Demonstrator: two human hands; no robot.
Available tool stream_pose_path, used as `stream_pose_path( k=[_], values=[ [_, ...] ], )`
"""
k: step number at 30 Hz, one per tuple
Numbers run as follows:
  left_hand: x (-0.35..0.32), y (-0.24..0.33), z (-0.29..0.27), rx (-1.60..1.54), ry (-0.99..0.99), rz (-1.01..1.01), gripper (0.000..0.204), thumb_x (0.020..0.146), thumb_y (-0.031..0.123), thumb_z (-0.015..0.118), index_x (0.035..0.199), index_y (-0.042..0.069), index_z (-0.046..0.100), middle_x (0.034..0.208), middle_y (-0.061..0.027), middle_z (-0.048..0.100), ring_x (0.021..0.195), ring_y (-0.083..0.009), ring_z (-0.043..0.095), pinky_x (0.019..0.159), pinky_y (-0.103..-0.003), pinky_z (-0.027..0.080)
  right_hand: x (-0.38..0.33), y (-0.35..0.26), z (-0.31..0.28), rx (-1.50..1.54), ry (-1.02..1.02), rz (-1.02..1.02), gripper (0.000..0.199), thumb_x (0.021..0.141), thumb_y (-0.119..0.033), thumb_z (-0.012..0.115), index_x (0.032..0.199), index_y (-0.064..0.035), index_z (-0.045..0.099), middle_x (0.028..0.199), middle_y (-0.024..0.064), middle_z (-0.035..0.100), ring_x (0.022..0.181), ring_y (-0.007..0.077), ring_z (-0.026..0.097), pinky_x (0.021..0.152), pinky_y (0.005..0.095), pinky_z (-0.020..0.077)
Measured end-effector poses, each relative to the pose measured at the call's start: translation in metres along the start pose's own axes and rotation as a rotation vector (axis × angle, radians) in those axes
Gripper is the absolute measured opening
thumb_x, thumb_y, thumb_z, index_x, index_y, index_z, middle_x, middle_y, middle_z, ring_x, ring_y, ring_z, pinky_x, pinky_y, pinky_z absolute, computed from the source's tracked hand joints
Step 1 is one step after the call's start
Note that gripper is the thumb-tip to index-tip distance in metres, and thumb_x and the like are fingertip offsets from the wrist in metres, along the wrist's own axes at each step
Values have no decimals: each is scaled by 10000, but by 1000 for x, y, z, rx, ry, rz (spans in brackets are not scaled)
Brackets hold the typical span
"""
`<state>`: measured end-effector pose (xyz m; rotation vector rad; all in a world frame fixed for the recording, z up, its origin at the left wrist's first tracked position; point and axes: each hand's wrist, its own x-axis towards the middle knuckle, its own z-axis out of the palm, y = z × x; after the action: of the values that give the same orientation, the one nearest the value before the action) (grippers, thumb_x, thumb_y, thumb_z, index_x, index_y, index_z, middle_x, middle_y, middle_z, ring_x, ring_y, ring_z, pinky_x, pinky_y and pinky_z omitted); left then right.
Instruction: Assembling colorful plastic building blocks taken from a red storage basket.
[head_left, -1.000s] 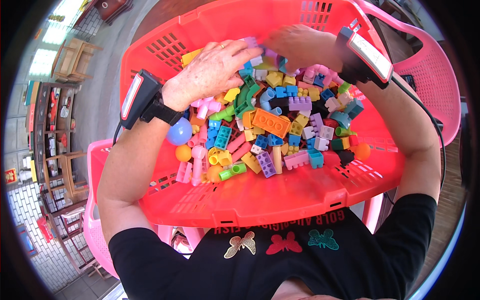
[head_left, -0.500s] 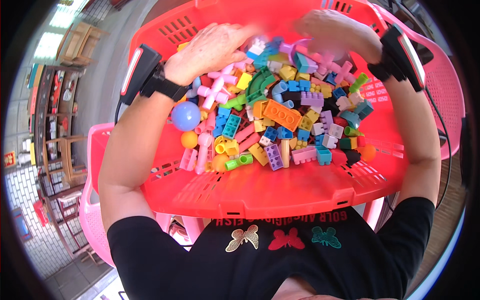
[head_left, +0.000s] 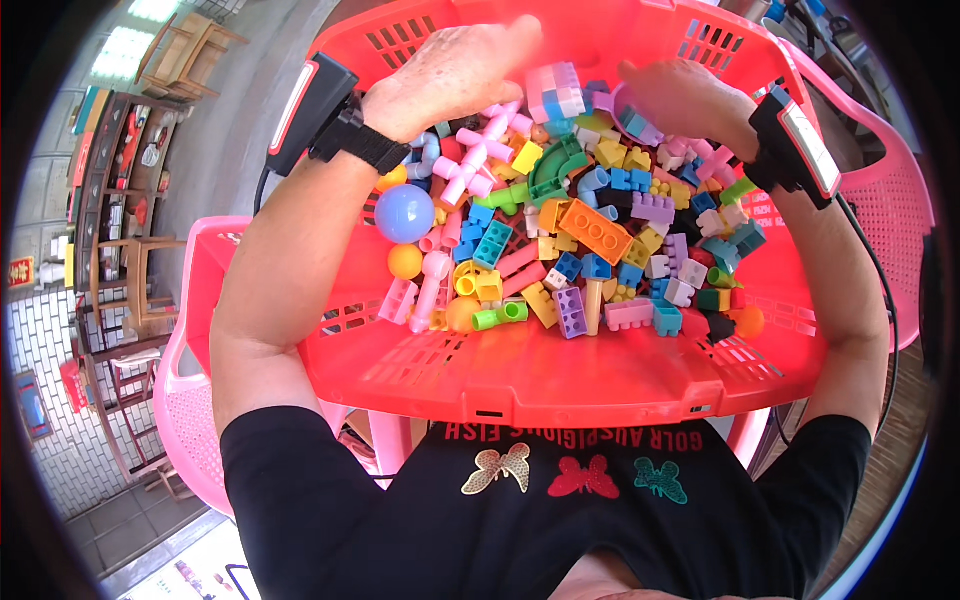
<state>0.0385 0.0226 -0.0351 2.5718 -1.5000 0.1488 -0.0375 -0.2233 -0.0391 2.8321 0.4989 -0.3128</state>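
A red plastic basket [head_left: 560,385] in front of me holds a heap of colourful toy building blocks. My left hand [head_left: 455,80] is over the far left of the heap, its fingers apart and pointing right. Just right of its fingertips sits a pink, white and light blue block stack [head_left: 556,92]. My right hand [head_left: 688,100] is over the far right part, its fingers smeared by motion, beside a purple curved piece [head_left: 622,102]. A pink cross-shaped tube piece [head_left: 485,155] lies below my left hand. An orange block [head_left: 595,232] rests mid-heap near a green curved track piece [head_left: 556,170].
A blue ball [head_left: 405,214] and an orange ball [head_left: 405,262] lie at the basket's left side. Pink plastic chairs [head_left: 890,190] flank the basket. A black cable [head_left: 890,290] runs down by my right arm. Wooden shelves [head_left: 125,190] stand far left.
The view has shifted, so the basket appears further right. The pink, white and light blue stack now shows between my hands. My left hand's fingers have spread; my right hand remains over the heap.
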Motion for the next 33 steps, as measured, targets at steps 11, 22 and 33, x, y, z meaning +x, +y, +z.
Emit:
stream_pose_path(
  k=[11,22,33],
  values=[
    [-9,38,-30,201,-564,-203,352,695,376,693,844,60,660,774,-131,673,813,-307,663,717,-424,512,-11,28,-47,422,120,-163,219,835,-209,600,772,-25,501,666,98,505,621,217,540,574,343,422],
    [-4,39,-15,30,-536,-246,433,652,399,661,789,-11,637,731,-199,639,731,-351,641,675,-433,497,-9,34,-45,1117,612,-244,195,841,-189,628,736,-89,498,638,-32,484,604,69,430,526,252,366],
    [-1,15,-45,-552,-421,-231,303,706,187,681,900,-7,552,827,-41,541,763,-129,540,656,-294,449,-12,33,-58,1528,729,-141,170,899,-219,587,783,-95,572,702,-18,618,607,47,492,593,199,397]
  ],
)
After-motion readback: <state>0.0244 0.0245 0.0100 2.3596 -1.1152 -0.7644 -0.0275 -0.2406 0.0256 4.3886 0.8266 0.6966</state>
